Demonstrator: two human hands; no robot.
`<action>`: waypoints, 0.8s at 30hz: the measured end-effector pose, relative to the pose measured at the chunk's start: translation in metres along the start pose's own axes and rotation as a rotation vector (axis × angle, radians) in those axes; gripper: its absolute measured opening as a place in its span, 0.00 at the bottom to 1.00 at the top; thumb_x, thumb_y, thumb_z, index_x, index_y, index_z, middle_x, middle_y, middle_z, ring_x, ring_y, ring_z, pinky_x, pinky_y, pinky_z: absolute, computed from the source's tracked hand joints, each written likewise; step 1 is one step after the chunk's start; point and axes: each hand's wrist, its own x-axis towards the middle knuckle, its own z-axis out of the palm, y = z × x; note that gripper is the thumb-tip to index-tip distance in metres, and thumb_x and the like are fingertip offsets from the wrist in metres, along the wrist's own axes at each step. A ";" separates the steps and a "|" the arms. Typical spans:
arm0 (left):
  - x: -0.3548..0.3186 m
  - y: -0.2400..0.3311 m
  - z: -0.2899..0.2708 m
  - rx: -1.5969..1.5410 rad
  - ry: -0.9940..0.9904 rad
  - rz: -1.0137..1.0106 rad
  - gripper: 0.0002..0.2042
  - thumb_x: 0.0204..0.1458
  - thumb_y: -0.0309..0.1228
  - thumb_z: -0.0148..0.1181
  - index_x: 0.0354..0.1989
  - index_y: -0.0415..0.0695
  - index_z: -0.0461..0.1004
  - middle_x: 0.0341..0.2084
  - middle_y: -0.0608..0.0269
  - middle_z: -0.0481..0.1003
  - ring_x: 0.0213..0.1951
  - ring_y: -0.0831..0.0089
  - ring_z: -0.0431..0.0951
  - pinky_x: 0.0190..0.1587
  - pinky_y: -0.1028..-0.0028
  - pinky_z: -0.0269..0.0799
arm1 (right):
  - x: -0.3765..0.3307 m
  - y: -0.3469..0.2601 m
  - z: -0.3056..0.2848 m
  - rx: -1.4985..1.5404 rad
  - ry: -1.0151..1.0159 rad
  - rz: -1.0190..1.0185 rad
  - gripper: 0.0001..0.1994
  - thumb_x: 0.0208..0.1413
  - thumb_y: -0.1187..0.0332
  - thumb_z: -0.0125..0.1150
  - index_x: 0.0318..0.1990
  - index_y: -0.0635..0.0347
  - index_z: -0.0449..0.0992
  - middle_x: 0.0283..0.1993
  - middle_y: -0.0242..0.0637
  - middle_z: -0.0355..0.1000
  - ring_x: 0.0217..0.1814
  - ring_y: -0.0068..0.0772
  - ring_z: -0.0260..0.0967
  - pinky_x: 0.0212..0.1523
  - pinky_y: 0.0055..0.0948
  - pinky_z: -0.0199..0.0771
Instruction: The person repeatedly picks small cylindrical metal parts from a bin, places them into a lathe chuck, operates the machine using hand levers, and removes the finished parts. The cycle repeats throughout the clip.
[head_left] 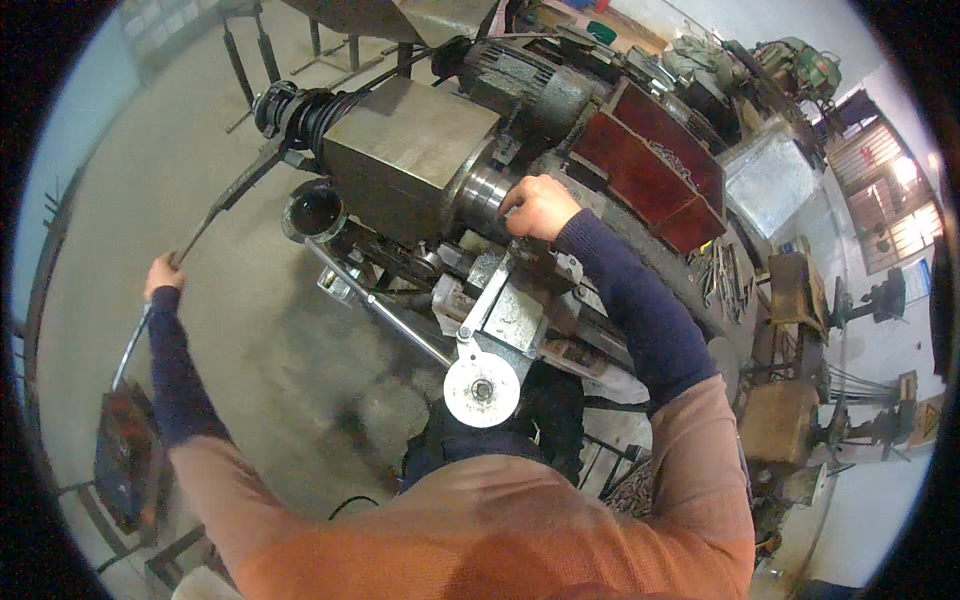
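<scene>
On the left, my left hand (165, 273) is wrapped round a long metal lever (222, 203). The lever slants up to the back end of a lathe's grey headstock (400, 135), beside a stack of dark pulleys (298, 115). My right hand (543, 207) is at the front face of the shiny round steel chuck (484, 196), its fingers curled in against it. Whatever those fingers pinch is hidden. Below the chuck lies the cross slide (512, 318), with a white round handwheel (481, 389) close to my body.
A dark red metal tray (655, 165) with metal shavings stands right of the chuck. An electric motor (530, 85) sits behind. A steel handle bar (380, 303) juts toward me. Loose rod-like tools (722, 280) lie at the right, near bench grinders (880, 300).
</scene>
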 end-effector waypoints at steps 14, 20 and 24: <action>-0.080 0.176 0.212 0.324 -0.246 0.523 0.11 0.40 0.32 0.59 0.34 0.46 0.74 0.33 0.58 0.76 0.37 0.58 0.76 0.39 0.65 0.71 | -0.271 0.067 -0.036 0.192 0.525 0.246 0.17 0.31 0.69 0.57 0.34 0.61 0.76 0.37 0.45 0.71 0.41 0.44 0.67 0.44 0.35 0.67; -0.085 0.178 0.214 0.076 -0.278 0.240 0.20 0.42 0.38 0.60 0.46 0.50 0.70 0.40 0.56 0.74 0.43 0.56 0.74 0.44 0.61 0.69 | -0.426 0.132 -0.001 -0.066 0.608 0.680 0.15 0.32 0.72 0.56 0.33 0.61 0.77 0.35 0.44 0.72 0.39 0.42 0.70 0.43 0.30 0.68; -0.075 0.119 0.236 -0.232 -0.283 0.262 0.24 0.43 0.38 0.61 0.49 0.43 0.67 0.33 0.52 0.75 0.36 0.62 0.77 0.39 0.65 0.72 | -0.579 0.236 0.041 -0.297 0.476 0.944 0.20 0.33 0.70 0.59 0.41 0.60 0.74 0.40 0.45 0.72 0.43 0.45 0.69 0.44 0.32 0.69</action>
